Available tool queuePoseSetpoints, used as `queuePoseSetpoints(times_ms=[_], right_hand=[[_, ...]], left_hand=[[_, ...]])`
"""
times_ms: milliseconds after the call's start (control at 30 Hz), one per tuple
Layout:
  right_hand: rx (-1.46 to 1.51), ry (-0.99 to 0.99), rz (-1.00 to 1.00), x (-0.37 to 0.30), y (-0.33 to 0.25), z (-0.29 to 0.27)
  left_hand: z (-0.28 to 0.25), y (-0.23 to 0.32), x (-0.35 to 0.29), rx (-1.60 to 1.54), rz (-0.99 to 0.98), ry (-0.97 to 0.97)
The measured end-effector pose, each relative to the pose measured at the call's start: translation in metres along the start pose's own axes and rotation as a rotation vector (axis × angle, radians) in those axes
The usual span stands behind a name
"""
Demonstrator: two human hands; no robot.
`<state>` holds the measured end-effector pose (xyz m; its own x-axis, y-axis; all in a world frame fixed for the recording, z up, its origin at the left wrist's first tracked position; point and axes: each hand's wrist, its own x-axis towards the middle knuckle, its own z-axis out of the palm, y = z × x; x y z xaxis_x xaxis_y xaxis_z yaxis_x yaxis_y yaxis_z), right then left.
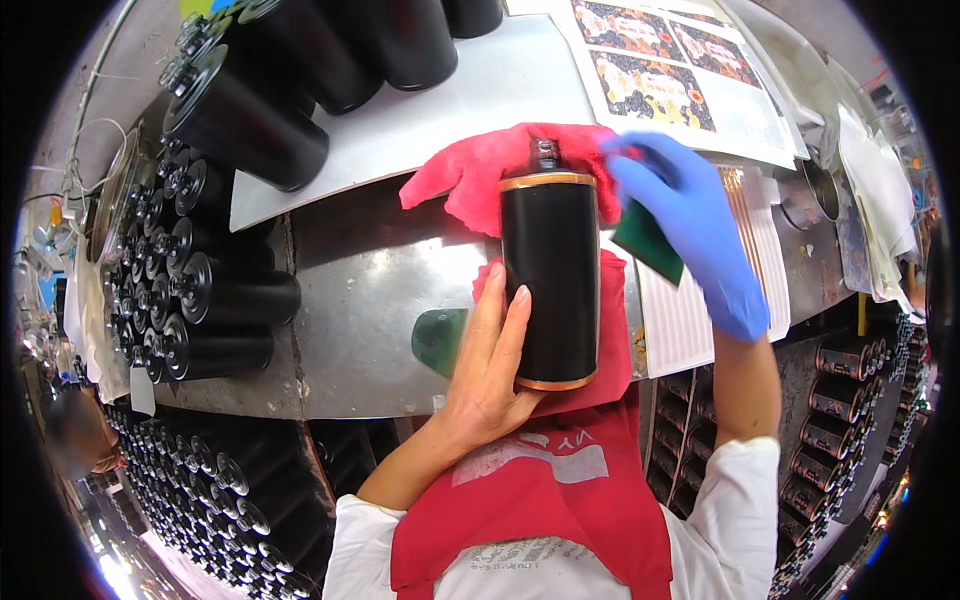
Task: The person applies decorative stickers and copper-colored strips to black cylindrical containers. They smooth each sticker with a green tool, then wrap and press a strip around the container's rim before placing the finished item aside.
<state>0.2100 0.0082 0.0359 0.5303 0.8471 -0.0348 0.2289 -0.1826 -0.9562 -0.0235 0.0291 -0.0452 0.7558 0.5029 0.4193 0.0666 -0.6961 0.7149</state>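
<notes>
A black cylindrical bottle [549,280] with copper-coloured bands at both ends lies in front of me, its short neck pointing away. My bare left hand [490,370] grips its lower left side, fingers along the wall; part of that hand is hidden beneath the bottle. Beside the neck, my right hand [690,205] wears a blue glove and holds a flat dark-green squeegee-like piece [648,243], its fingers bent toward the bottle's shoulder. A pink cloth [465,180] lies bunched under and behind the neck. Left of the bottle rests another green flat piece [437,338].
Several black bottles [250,120] stand or lie on the far left and on a white board [480,90]. Printed sheets [650,70] lie at the far right, near a white ribbed sheet [690,325] with copper strips. Bottle racks [830,430] flank me below the metal table [350,300].
</notes>
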Motion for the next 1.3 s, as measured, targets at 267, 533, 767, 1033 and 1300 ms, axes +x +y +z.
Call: queuePoseSetpoints(times_ms=[267, 533, 767, 1033, 1300], right_hand=[[-0.509, -0.507, -0.24, 0.071, -0.019, -0.007], [-0.328, -0.573, -0.095, -0.013, -0.064, -0.057], [-0.275, 0.049, -0.284, -0.162, -0.043, -0.1], [-0.613, 0.706, 0.034, -0.357, -0.035, -0.187], [-1.101, 1.344, 0.826, -0.591, 0.07, -0.301]], left_hand=[[0.002, 0.01, 0.005, 0.044, -0.007, 0.062], [0.013, 0.009, -0.018, 0.154, 0.186, 0.15], [0.015, 0.029, -0.014, 0.211, 0.404, -0.009], [0.036, 0.065, -0.005, 0.069, 0.346, -0.153], [0.051, 0.091, 0.018, 0.168, 0.444, -0.164]])
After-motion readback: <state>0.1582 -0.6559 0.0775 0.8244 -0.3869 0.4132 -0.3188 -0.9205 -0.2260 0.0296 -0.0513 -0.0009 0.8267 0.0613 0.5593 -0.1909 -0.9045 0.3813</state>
